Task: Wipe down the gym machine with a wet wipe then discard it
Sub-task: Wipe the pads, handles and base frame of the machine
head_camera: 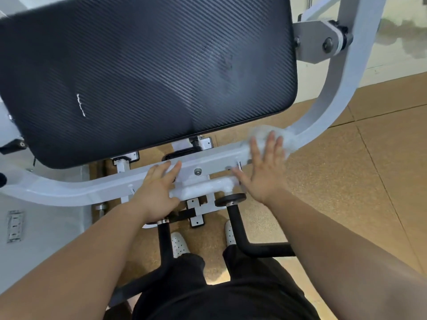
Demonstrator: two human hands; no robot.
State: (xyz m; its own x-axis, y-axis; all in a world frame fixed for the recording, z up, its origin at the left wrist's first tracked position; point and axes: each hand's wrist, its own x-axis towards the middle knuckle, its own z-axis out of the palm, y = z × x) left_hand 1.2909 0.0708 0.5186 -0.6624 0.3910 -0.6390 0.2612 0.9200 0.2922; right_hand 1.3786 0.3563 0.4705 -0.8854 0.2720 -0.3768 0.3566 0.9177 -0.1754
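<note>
Black shorts (231, 296) and two bare forearms, nearest; right hand (265, 167), flat with fingers straight and spread, presses a white wet wipe (287, 140) onto the white frame bar (92, 188) of the gym machine, where the bar starts curving up to the right, the wipe bunched under and just beyond the fingertips. Left hand (157, 192), fingers likewise extended and gripping nothing, rests on the same bar further left. Outward: large black textured pad (138, 72) on the far side; below the bar, black handle posts (233, 218), white perforated shoes (179, 244), tan tiled floor (346, 181).
</note>
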